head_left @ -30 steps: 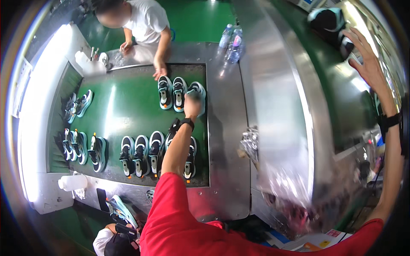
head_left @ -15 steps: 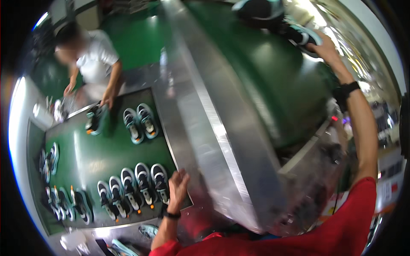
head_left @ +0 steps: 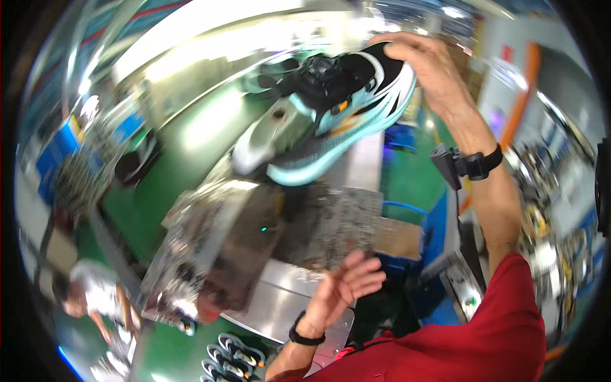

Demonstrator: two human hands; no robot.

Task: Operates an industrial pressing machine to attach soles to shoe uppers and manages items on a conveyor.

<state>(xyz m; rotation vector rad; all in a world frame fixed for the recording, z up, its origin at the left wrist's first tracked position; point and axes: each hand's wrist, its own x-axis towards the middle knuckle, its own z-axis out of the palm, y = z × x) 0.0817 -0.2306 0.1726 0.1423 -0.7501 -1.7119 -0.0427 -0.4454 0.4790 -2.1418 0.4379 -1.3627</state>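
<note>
My right hand (head_left: 433, 73) is raised at the upper right, its fingers closed round the dark end of a sneaker (head_left: 363, 121). The sneaker is black and white with a pale blue sole, held tilted in the air above a green belt. At its far end shows an olive-green part (head_left: 280, 130) with a round hole; I cannot tell if this belongs to the same sneaker. Lower down, my left hand (head_left: 347, 286) is open with fingers spread and holds nothing. It is in front of a shiny metal housing (head_left: 216, 245).
The green belt (head_left: 207, 130) runs toward the upper middle, with more shoes (head_left: 270, 73) on it. Several sneakers (head_left: 232, 356) stand on a green surface at the bottom. A person in white (head_left: 102, 293) works at lower left. An orange post (head_left: 522, 95) rises at right.
The view has swung toward the upper belt. My right hand has lifted the sneaker off the belt. My left hand has moved away from the row of sneakers and spread its fingers.
</note>
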